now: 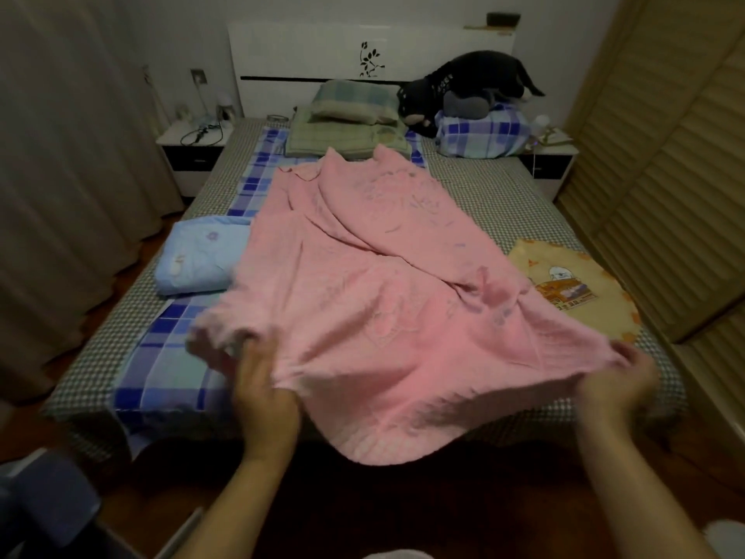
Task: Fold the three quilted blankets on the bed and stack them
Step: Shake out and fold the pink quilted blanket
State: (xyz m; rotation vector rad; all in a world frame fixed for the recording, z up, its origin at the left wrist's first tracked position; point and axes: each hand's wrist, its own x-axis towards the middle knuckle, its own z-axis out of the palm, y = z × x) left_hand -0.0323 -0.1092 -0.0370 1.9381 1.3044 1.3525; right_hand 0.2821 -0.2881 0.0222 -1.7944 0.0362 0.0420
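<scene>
A pink quilted blanket [375, 276] lies spread and rumpled down the middle of the bed [504, 195], its near edge lifted off the foot. My left hand [258, 381] grips that edge at its left corner, blurred with motion. My right hand [623, 383] holds the right corner, fingers curled round the fabric. A light blue blanket [201, 256] sits folded at the bed's left side. A yellow blanket [580, 288] with a cartoon print lies at the right side, partly under the pink one.
Green pillows [346, 119] and a blue checked pillow [479, 133] with a black plush toy [463, 86] lie at the headboard. A nightstand [193, 151] stands at the left, another [550, 163] at the right. A slatted wardrobe [665, 155] lines the right wall, curtains [60, 155] the left.
</scene>
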